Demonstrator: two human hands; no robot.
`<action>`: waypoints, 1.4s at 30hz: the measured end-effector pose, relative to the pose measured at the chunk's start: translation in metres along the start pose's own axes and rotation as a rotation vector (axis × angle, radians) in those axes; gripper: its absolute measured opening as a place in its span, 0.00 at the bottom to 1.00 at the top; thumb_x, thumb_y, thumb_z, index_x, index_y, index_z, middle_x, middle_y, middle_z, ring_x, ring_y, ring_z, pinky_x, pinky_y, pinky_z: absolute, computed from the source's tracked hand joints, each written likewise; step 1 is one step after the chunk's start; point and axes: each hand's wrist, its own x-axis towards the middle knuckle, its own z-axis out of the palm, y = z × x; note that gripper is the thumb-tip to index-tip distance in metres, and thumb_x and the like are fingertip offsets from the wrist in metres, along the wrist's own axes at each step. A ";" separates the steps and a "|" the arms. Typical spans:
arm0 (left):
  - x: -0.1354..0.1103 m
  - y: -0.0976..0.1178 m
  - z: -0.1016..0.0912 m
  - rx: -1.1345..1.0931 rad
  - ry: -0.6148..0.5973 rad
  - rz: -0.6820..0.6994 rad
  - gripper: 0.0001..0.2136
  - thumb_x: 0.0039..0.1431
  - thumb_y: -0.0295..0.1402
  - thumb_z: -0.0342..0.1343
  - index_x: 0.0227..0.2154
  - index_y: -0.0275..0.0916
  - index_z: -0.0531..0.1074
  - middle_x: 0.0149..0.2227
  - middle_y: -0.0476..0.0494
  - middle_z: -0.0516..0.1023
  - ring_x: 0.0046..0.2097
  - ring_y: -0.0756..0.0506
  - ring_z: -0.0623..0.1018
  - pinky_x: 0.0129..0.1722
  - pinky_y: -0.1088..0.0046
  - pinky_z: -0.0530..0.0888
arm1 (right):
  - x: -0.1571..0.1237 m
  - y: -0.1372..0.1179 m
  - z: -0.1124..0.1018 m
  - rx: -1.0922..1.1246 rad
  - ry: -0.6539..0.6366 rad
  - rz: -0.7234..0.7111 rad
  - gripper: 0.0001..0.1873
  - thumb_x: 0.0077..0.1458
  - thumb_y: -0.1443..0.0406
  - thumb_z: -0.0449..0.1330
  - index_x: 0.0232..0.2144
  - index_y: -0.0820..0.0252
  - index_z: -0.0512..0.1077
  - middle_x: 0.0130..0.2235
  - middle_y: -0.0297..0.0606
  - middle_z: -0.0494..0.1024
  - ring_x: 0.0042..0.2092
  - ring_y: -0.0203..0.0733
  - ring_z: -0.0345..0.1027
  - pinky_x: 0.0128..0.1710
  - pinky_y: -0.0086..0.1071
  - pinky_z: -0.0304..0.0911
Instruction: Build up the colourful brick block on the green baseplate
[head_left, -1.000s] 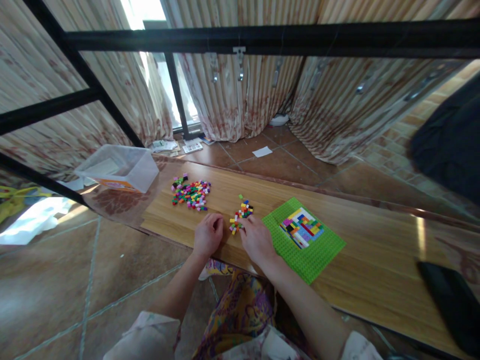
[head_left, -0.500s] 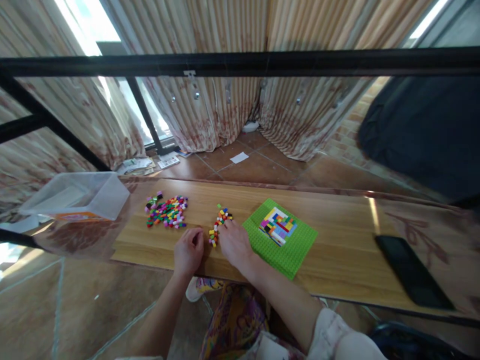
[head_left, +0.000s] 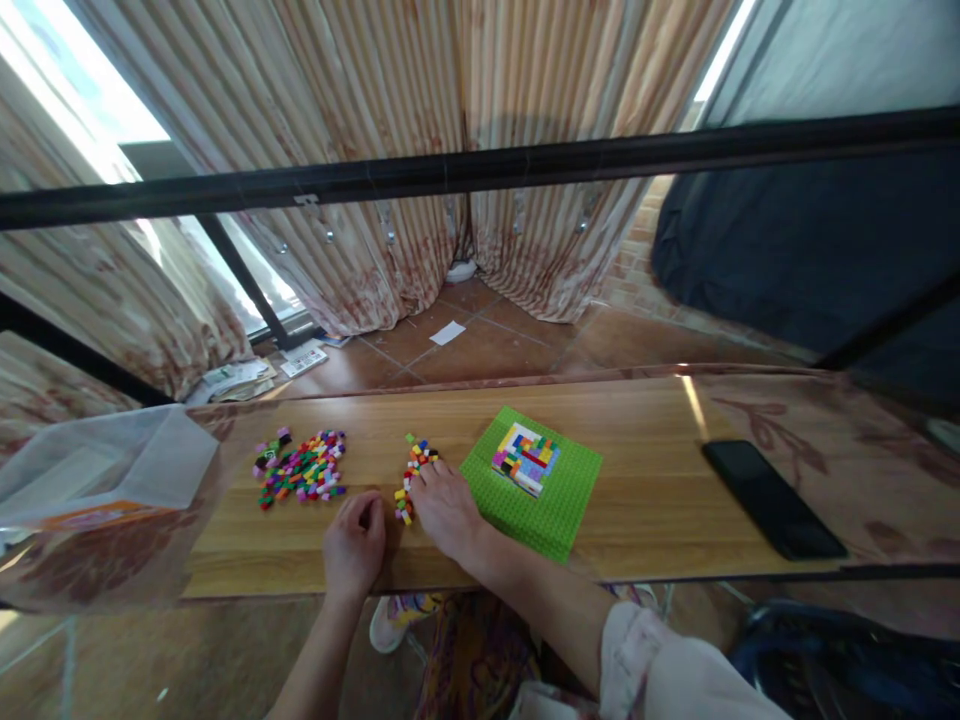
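My left hand [head_left: 354,545] rests curled at the table's near edge, its fingers folded in; whatever may be inside is hidden. Just to its right lies a small narrow pile of toy building bricks [head_left: 406,500] in mixed colours. My right hand [head_left: 448,512] reaches over that pile, fingers bent down and close together among the bricks; I cannot make out what is between the fingertips. Beside it sits a green baseplate [head_left: 574,490], turned at an angle, bearing a block of colourful bricks [head_left: 529,457] with white along parts of its edge.
A larger heap of loose bricks [head_left: 311,467] lies on the left of the wooden tabletop [head_left: 645,480]. Beyond it stands a translucent plastic bin [head_left: 150,460]. A black phone [head_left: 772,500] lies at the right. A black metal rail [head_left: 420,178] crosses beyond the table.
The camera view has turned and tilted, shifting the table leftward in the picture. My right hand stays at the small pile with little visible movement, and my left hand remains curled.
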 end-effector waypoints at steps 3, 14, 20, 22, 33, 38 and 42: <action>0.001 -0.001 0.000 0.002 0.000 0.004 0.12 0.60 0.38 0.48 0.32 0.39 0.74 0.33 0.42 0.79 0.35 0.44 0.78 0.36 0.68 0.74 | 0.001 0.002 0.001 0.012 0.029 -0.011 0.11 0.62 0.70 0.50 0.39 0.64 0.73 0.40 0.45 0.75 0.46 0.47 0.64 0.43 0.38 0.63; 0.001 -0.004 0.000 0.010 0.007 0.012 0.12 0.59 0.39 0.48 0.32 0.41 0.73 0.33 0.43 0.80 0.35 0.44 0.78 0.36 0.69 0.74 | -0.048 0.010 -0.045 0.817 0.314 0.231 0.11 0.62 0.66 0.51 0.35 0.59 0.73 0.31 0.34 0.77 0.31 0.33 0.68 0.32 0.26 0.61; 0.002 -0.006 0.001 0.046 0.007 0.004 0.11 0.58 0.38 0.48 0.32 0.41 0.74 0.33 0.44 0.80 0.34 0.44 0.78 0.35 0.69 0.73 | -0.095 0.055 -0.057 1.350 0.469 0.567 0.10 0.52 0.58 0.59 0.30 0.59 0.75 0.22 0.30 0.73 0.23 0.33 0.65 0.24 0.26 0.62; 0.002 -0.007 0.001 0.053 0.005 -0.002 0.11 0.58 0.38 0.48 0.32 0.41 0.74 0.34 0.43 0.80 0.35 0.43 0.79 0.35 0.69 0.73 | -0.108 0.077 -0.058 1.391 0.514 0.665 0.13 0.48 0.56 0.63 0.31 0.60 0.77 0.23 0.32 0.75 0.22 0.33 0.66 0.24 0.27 0.63; 0.001 -0.008 0.002 0.077 0.009 0.009 0.12 0.59 0.39 0.48 0.32 0.40 0.74 0.35 0.42 0.80 0.36 0.43 0.79 0.37 0.69 0.74 | -0.132 0.137 -0.062 1.559 0.554 0.877 0.20 0.37 0.54 0.71 0.31 0.61 0.77 0.27 0.35 0.78 0.28 0.34 0.69 0.29 0.28 0.68; 0.002 -0.009 0.003 0.061 0.020 0.034 0.13 0.59 0.39 0.48 0.32 0.38 0.75 0.34 0.41 0.80 0.36 0.44 0.79 0.37 0.70 0.74 | -0.120 0.140 -0.058 1.430 0.504 0.857 0.22 0.34 0.51 0.71 0.28 0.61 0.77 0.24 0.33 0.75 0.25 0.34 0.66 0.26 0.29 0.65; 0.002 -0.007 0.003 0.066 0.022 0.045 0.13 0.59 0.39 0.48 0.32 0.38 0.75 0.34 0.41 0.80 0.36 0.44 0.79 0.37 0.70 0.73 | -0.113 0.148 -0.058 1.331 0.520 0.819 0.22 0.34 0.50 0.71 0.28 0.61 0.77 0.22 0.31 0.73 0.23 0.31 0.62 0.23 0.27 0.60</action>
